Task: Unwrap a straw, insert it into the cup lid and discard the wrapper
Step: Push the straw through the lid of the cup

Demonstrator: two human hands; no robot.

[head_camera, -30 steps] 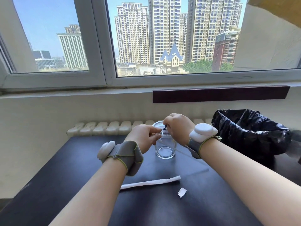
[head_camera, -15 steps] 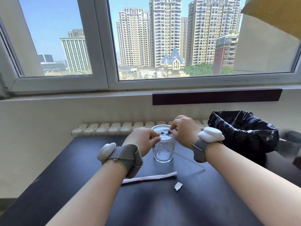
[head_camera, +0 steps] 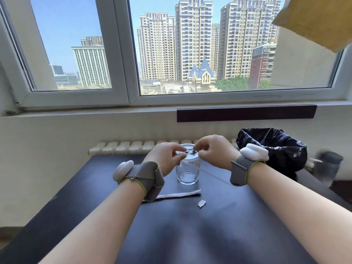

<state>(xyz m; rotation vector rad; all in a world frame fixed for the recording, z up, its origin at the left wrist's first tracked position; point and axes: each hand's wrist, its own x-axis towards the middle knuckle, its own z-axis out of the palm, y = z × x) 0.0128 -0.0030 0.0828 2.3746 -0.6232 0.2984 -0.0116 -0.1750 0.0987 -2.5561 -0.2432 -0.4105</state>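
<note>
A clear glass cup (head_camera: 187, 173) with a clear lid (head_camera: 188, 149) stands on the dark table (head_camera: 190, 235). My left hand (head_camera: 165, 159) is pinched at the lid's left edge and holds one end of a transparent straw (head_camera: 215, 177), which slants down to the right under my right wrist. My right hand (head_camera: 215, 151) has its fingertips pinched at the small black stopper (head_camera: 193, 153) on the lid. The long white paper wrapper (head_camera: 179, 194) lies flat in front of the cup, with a small torn scrap (head_camera: 202, 203) just to its right.
A bin lined with a black bag (head_camera: 276, 149) stands at the table's right rear. A blurred grey container (head_camera: 327, 166) sits farther right. A white radiator (head_camera: 133, 146) runs behind the table under the window sill.
My right hand has shifted a little to the right off the lid, so the lid's top and black stopper now show. Cup, wrapper and scrap have not moved.
</note>
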